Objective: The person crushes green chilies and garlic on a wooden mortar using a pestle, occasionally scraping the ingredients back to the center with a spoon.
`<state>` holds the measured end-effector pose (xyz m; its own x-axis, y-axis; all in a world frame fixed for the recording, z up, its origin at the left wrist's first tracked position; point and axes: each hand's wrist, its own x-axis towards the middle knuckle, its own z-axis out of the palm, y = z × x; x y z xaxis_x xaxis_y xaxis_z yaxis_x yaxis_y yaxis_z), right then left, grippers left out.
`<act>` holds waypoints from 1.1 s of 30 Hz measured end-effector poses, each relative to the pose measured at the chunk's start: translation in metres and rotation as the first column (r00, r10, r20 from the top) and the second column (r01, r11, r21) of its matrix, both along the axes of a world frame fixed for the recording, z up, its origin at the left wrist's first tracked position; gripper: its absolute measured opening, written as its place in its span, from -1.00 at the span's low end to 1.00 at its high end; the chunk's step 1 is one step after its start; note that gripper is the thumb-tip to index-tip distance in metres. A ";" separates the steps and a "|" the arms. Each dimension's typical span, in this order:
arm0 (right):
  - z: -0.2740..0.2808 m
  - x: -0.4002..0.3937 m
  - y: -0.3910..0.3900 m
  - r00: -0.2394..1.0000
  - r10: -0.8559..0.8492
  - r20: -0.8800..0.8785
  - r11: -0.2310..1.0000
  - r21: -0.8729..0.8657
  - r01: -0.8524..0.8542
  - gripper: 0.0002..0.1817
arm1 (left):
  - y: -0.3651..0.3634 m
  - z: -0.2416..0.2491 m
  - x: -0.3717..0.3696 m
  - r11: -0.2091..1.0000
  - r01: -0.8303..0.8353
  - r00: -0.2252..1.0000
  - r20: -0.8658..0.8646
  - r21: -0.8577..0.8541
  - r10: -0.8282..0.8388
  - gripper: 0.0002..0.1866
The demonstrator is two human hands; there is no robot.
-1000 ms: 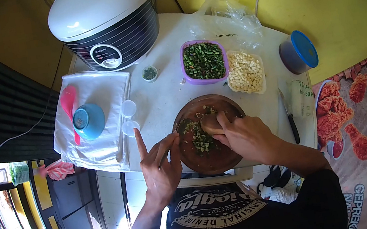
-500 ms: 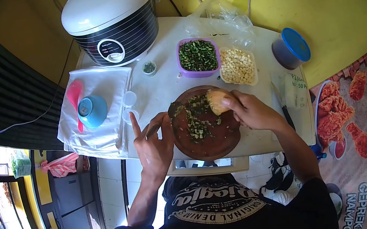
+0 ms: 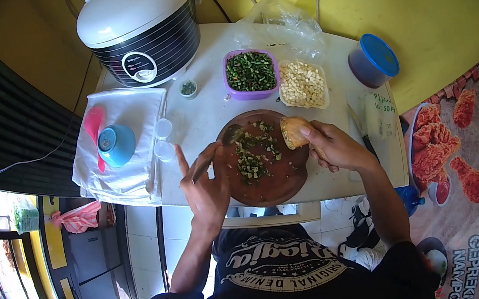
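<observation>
A round brown mortar dish on the table holds crushed green and pale pieces. My right hand grips a light wooden pestle over the dish's right side, with crushed bits stuck to its end. At the left rim, my left hand pinches a spoon, whose bowl rests over the dish while one finger points up. Behind the dish stand a purple tub of chopped green vegetables and a clear tub of pale chopped pieces.
A rice cooker stands at the back left. A blue bowl and pink spoon lie on white plastic sheets, beside small clear cups. To the right are a knife and a blue-lidded container.
My right hand has moved the pestle rightward and slightly down, away from the crushed pieces. The spoon's bowl now shows more clearly at the dish's left side.
</observation>
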<state>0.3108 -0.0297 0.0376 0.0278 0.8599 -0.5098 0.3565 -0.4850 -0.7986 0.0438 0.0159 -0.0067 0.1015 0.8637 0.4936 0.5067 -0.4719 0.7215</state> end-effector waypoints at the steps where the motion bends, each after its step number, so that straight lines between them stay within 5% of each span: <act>1: -0.001 0.001 0.001 1.000 0.001 0.022 1.000 -0.011 -0.001 -0.34 | 0.002 0.000 -0.001 1.000 -0.001 1.000 0.001 0.003 0.001 -0.88; 5: 0.001 -0.015 0.004 0.992 0.071 0.107 0.997 -0.017 -0.070 -0.34 | 0.003 -0.008 0.008 0.993 -0.016 1.000 -0.003 -0.119 0.016 -0.90; 8: 0.000 -0.024 0.002 0.973 0.220 0.065 0.973 -0.083 -0.215 -0.43 | 0.000 -0.015 0.018 0.987 0.160 0.987 -0.014 0.014 -0.160 -0.85; 15: 0.003 -0.010 0.001 0.993 0.084 0.080 0.996 0.015 -0.085 -0.41 | 0.025 -0.021 0.022 0.993 0.106 0.991 -0.091 0.059 -0.101 -0.85; 22: 0.005 0.001 -0.002 1.000 0.022 0.000 1.000 0.011 -0.022 -0.32 | 0.017 -0.015 0.024 0.926 0.363 0.927 -0.135 0.100 -0.349 -0.84; 27: 0.006 0.007 -0.003 0.997 -0.013 -0.073 1.000 -0.009 0.012 -0.33 | -0.005 0.001 -0.008 0.978 0.206 0.978 0.030 -0.028 -0.205 -0.81; 33: -0.001 -0.007 0.005 0.997 0.079 0.017 0.995 -0.069 -0.078 -0.38 | -0.006 -0.008 -0.010 0.999 -0.045 0.998 -0.038 -0.028 0.044 -0.83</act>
